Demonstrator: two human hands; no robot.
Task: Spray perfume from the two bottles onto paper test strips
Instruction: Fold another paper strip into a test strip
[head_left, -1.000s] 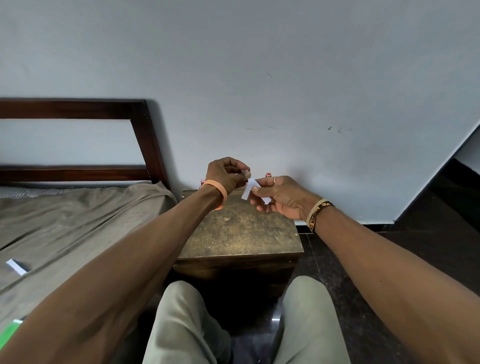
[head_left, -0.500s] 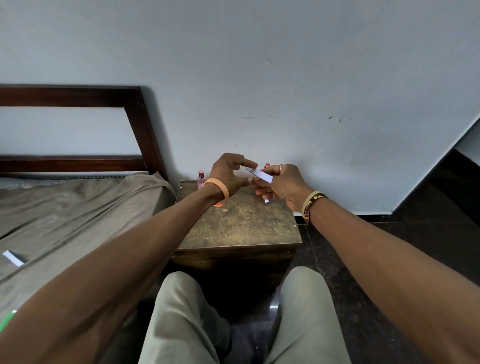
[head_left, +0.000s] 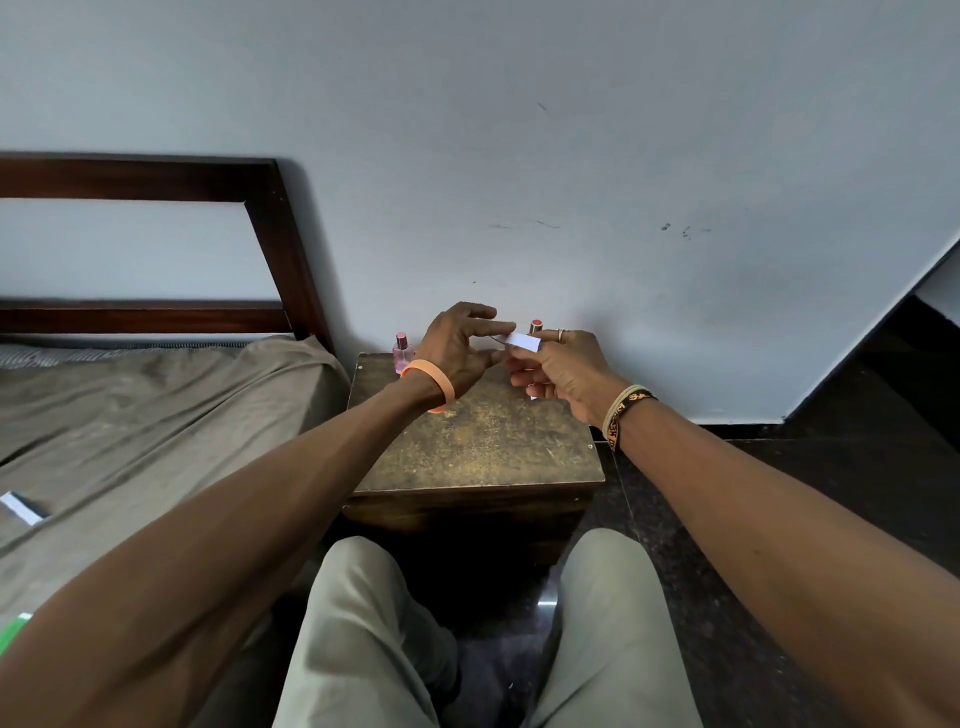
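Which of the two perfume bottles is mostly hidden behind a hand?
The orange-capped bottle, behind the right hand holding the paper strip: only its cap shows. The pink bottle stands in plain view, left of the left hand.

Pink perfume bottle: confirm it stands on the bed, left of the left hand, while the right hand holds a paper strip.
Wrong in one respect. The head view shows the pink perfume bottle standing on the wooden table, at its far left corner, not on the bed. It is left of the left hand, and the right hand holds a paper strip.
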